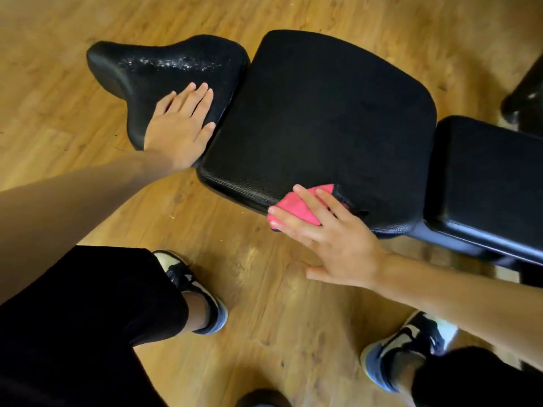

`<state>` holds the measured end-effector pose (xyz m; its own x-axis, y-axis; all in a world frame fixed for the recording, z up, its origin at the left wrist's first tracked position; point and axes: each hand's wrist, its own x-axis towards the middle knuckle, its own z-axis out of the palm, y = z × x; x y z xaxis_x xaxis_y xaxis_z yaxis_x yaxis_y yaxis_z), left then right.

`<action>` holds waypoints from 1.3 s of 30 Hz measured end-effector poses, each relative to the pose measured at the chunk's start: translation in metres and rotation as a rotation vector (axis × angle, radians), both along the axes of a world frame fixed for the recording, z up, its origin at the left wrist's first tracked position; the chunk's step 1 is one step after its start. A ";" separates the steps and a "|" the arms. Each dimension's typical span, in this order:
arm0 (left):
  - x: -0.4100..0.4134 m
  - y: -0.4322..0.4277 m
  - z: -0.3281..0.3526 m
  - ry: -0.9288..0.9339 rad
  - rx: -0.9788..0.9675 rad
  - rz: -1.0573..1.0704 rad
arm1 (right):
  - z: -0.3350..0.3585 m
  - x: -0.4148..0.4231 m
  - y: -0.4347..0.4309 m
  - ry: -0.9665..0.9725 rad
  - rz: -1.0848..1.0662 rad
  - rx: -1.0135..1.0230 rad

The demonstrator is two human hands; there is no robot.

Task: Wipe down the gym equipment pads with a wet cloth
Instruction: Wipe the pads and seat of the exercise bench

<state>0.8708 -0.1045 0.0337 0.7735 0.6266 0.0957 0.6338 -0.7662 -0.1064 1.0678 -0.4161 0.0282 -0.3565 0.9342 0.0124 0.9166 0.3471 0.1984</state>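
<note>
1. Left hand (179, 127) flat, fingers spread, on the saddle-shaped pad (164, 71); wet sheen there.
2. Right hand (326, 233) fingers splayed, pressing pink cloth (296, 208) on near edge of middle pad (323, 113); cloth possibly folded.
3. Third pad (487, 177) at right, untouched.

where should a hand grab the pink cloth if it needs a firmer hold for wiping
Grip the bunched pink cloth at its near-left fold, where it hangs over the middle pad's front edge. Come from the floor side, below the right hand, whose spread fingers only press it flat.
</note>
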 end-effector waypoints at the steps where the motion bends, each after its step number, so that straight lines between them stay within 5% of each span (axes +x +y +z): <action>1: 0.000 0.001 0.000 0.003 -0.002 -0.001 | 0.002 -0.018 0.018 -0.018 -0.009 -0.010; 5: -0.005 0.006 -0.005 0.006 0.027 -0.024 | 0.003 -0.082 0.085 -0.137 -0.036 -0.056; 9: -0.008 0.005 -0.004 0.014 0.019 -0.020 | 0.004 -0.082 0.086 -0.039 -0.036 0.007; 13: -0.008 0.005 -0.007 0.005 0.037 -0.041 | -0.008 -0.015 0.020 0.105 -0.022 0.104; 22: -0.004 0.009 -0.013 -0.026 0.074 -0.050 | -0.059 0.153 -0.122 -0.187 -0.100 0.178; 31: -0.001 0.012 -0.016 -0.008 0.104 -0.047 | -0.026 0.079 -0.068 0.282 -0.287 0.155; 39: -0.002 0.010 -0.015 0.006 0.111 -0.058 | 0.007 0.078 0.038 0.441 -0.890 -0.018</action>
